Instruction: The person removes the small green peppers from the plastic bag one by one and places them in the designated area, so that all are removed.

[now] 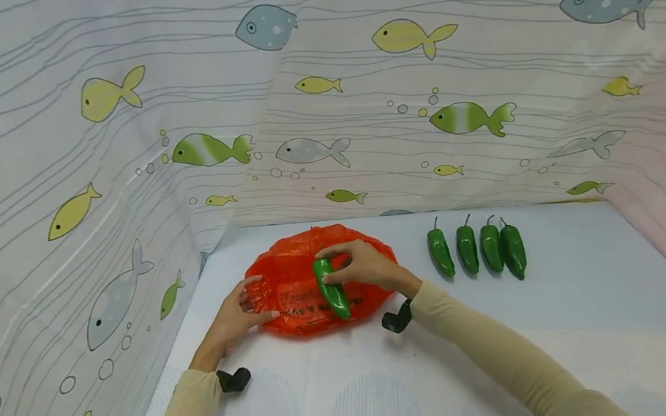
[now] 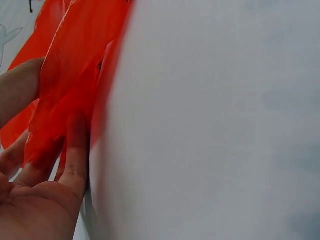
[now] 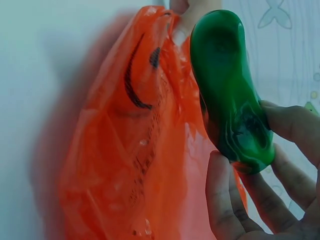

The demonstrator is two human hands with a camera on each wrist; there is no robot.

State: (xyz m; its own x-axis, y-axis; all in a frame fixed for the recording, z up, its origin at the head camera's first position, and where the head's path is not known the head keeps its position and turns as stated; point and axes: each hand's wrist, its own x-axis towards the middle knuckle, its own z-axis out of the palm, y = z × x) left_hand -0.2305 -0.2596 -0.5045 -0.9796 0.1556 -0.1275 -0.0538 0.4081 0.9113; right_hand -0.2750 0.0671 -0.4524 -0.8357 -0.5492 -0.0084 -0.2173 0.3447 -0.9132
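A red plastic bag (image 1: 290,266) with dark printing lies spread on the table. My left hand (image 1: 234,323) is at its left edge, thumb and fingers spread apart. In the left wrist view the fingertips show through the thin film of the bag (image 2: 77,65). Over the middle of the bag, my right hand (image 1: 365,262) pinches a glossy green chili pepper (image 1: 333,297) between thumb and fingers. The right wrist view shows this pepper (image 3: 220,60) tilted, its broad end up, beside the bag (image 3: 130,165).
Several more green peppers (image 1: 467,250) lie in a row on the white table (image 1: 574,284), right of the bag. Fish-patterned sheets (image 1: 363,150) rise as walls at the back and both sides. A black wrist device (image 1: 397,317) hangs under each forearm.
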